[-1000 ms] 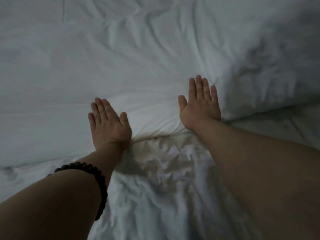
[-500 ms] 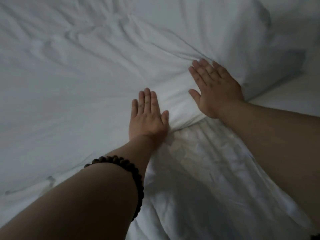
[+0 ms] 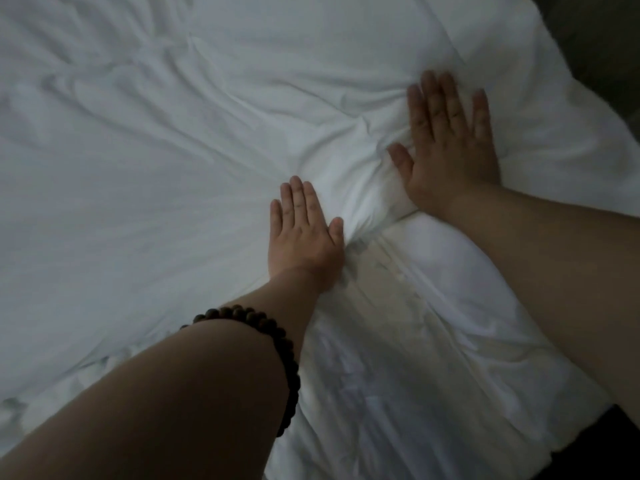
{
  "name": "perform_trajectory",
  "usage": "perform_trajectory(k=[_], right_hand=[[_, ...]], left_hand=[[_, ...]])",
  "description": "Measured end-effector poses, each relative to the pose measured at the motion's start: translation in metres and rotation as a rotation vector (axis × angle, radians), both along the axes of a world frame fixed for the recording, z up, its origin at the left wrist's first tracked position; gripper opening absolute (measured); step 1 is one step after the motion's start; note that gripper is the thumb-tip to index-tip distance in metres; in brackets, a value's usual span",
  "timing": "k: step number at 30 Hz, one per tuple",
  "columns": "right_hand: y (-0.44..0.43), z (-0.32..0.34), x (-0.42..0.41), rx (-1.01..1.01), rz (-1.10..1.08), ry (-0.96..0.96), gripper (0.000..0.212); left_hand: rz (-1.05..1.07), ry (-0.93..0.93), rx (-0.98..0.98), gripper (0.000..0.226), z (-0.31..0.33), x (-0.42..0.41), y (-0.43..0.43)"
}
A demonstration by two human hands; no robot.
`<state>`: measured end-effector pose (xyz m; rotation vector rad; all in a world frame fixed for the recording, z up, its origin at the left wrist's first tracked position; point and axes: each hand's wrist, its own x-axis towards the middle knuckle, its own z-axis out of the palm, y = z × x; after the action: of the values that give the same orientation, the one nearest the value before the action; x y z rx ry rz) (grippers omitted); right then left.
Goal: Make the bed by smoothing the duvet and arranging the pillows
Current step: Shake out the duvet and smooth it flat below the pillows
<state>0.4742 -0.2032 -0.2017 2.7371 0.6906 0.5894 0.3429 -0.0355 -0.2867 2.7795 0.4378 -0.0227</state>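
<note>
A white duvet [image 3: 145,174] covers most of the view, creased at the upper left and bunched into folds between my hands. My left hand [image 3: 304,233] lies flat on the duvet's near edge, fingers straight and together, with a dark bead bracelet on that forearm. My right hand [image 3: 446,140] presses flat on the duvet farther right, fingers spread, slightly blurred. Below the duvet's edge a rumpled white bed sheet [image 3: 398,358] shows between my forearms. No pillow can be told apart.
The bed's right edge [image 3: 588,109] runs down the upper right, with dark floor [image 3: 609,46] beyond it. At the lower right the bed corner drops to more dark floor [image 3: 588,452].
Both hands have slid to the right along the duvet's edge. The right hand has spread its fingers and pushed farther out, and folds have gathered between the hands. The bed's right edge has come into view.
</note>
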Motion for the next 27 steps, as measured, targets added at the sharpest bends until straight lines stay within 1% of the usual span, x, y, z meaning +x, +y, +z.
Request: perform_trajectory(k=[3,8,13,16,18,19,21,23,25,27], right_hand=[[0.002,-0.002,0.000,0.040,-0.048,0.060,0.075],[-0.003,0.011,0.007,0.018,-0.026,0.159,0.070],[0.002,0.028,-0.007,0.068,-0.113,0.088,0.072],[0.022,0.048,-0.023,0.069,0.030,0.011,0.069],[0.033,0.058,-0.026,0.046,0.128,-0.031,0.066],[0.037,0.061,-0.024,0.048,0.140,-0.044,0.066],[0.038,0.059,-0.014,0.069,0.114,-0.025,0.066],[0.031,0.049,-0.004,0.079,0.055,0.053,0.068],[0.025,0.033,0.001,0.052,-0.009,0.126,0.071],[0.026,0.017,0.002,0.010,-0.063,0.164,0.073]], left_hand=[[-0.026,-0.003,-0.046,0.074,0.003,0.002,-0.012],[-0.012,-0.003,-0.126,0.073,0.013,0.004,-0.010],[-0.025,-0.115,-0.168,0.068,0.035,-0.003,-0.007],[-0.038,-0.224,-0.146,0.065,0.051,-0.002,-0.006],[-0.043,-0.252,-0.126,0.065,0.056,0.003,-0.002],[-0.048,-0.252,-0.109,0.065,0.057,0.007,0.000],[-0.045,-0.220,-0.072,0.066,0.054,0.015,0.006],[-0.010,-0.160,-0.061,0.070,0.045,0.023,0.010],[0.004,-0.077,-0.039,0.075,0.032,0.026,0.013],[-0.036,0.021,0.010,0.079,0.019,0.026,0.016]])
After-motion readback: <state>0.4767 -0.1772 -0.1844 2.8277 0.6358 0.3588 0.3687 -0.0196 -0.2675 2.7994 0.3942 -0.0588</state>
